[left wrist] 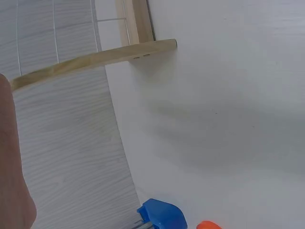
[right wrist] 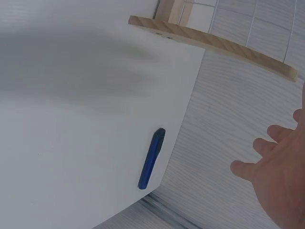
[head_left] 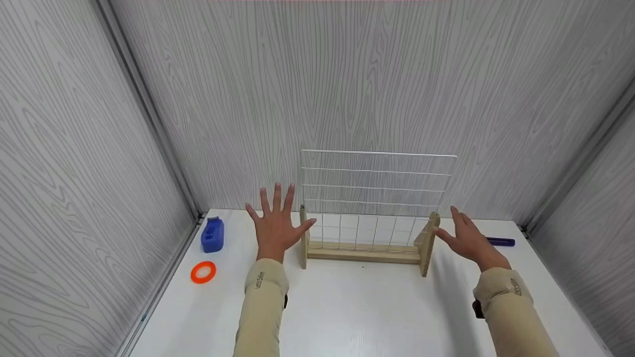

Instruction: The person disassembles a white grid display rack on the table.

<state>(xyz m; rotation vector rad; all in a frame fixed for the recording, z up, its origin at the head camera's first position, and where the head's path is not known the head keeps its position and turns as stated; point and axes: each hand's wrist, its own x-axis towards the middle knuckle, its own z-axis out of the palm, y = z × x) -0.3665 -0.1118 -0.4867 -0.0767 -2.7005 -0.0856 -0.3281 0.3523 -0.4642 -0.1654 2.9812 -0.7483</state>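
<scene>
A white wire grid [head_left: 377, 187] stands upright in a wooden stand [head_left: 364, 254] on the white table. Left of it, my left hand [head_left: 275, 230] is held up with its fingers spread and nothing in it; the thumb overlaps the stand's left side piece in the head view. My right hand [head_left: 469, 240] hovers by the right side piece [right wrist: 214, 45], fingers extended and holding nothing. Behind that hand lies a dark blue pen-shaped tool [right wrist: 152, 159], partly hidden in the head view.
At the table's left side sits a blue tape dispenser [head_left: 213, 235]. An orange tape ring [head_left: 196, 278] lies in front of it. Grey wood-patterned panels [head_left: 372, 79] enclose the white table [head_left: 347, 307] at the back and both sides.
</scene>
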